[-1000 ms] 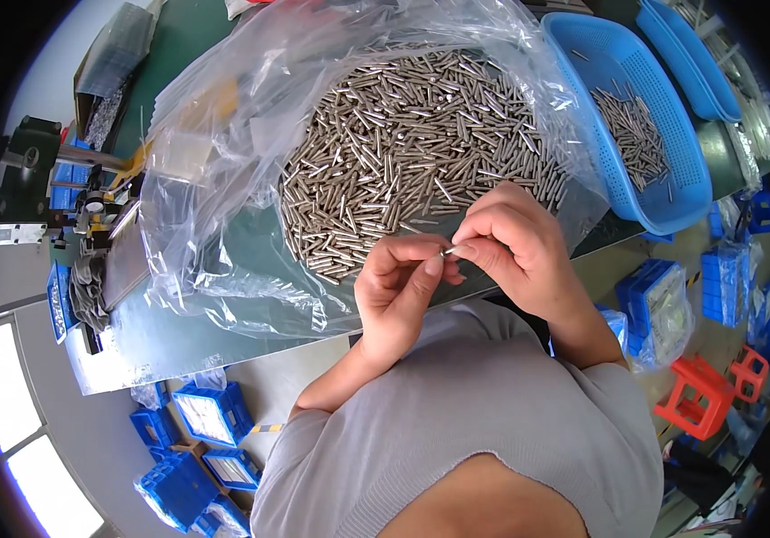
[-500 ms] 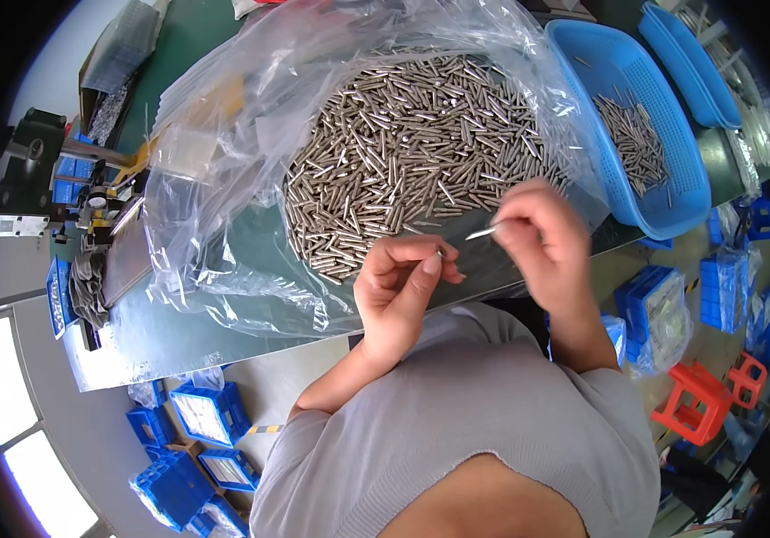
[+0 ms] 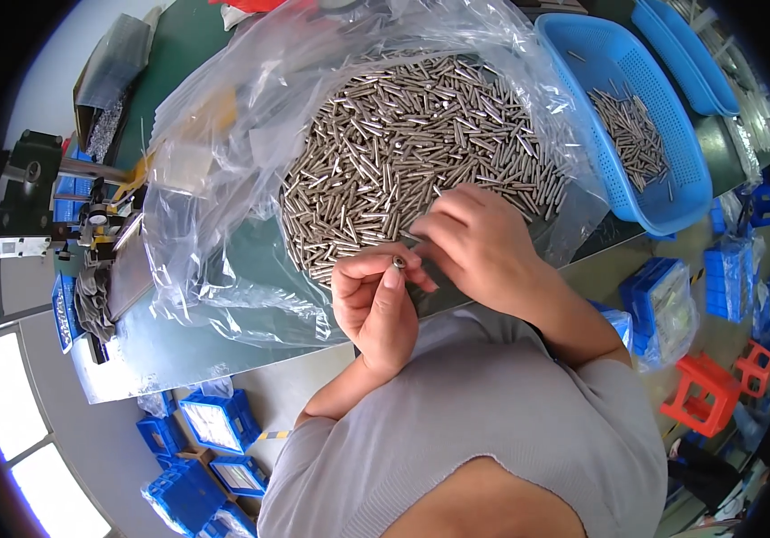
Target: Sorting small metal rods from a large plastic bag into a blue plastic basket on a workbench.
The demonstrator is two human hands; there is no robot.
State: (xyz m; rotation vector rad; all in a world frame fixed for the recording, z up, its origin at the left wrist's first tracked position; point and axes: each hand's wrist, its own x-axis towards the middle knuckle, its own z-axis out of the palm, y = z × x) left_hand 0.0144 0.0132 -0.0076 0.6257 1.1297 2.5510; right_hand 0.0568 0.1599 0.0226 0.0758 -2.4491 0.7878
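A wide heap of small silvery metal pins (image 3: 421,134) lies on a clear plastic bag (image 3: 214,206) over the green table. My left hand (image 3: 376,309) is closed at the heap's near edge. Between its thumb and forefinger it pinches a metal pin (image 3: 398,262), whose round end faces up. Just to the right, my right hand (image 3: 483,247) reaches over the near edge of the heap with its fingers bent, close to the left fingertips. What its fingertips hold, if anything, is hidden among the pins.
Right of the heap stands a blue perforated basket (image 3: 672,193) with a smaller pile of pins (image 3: 629,134) in it. Another blue basket (image 3: 690,58) sits beyond. A dark machine (image 3: 30,179) is at the left. Blue crates (image 3: 219,417) and a red stool (image 3: 703,394) stand on the floor.
My right hand has moved left from the right side, where it held a pin, to the heap beside my left hand. The left hand has shifted slightly left and still pinches a pin.
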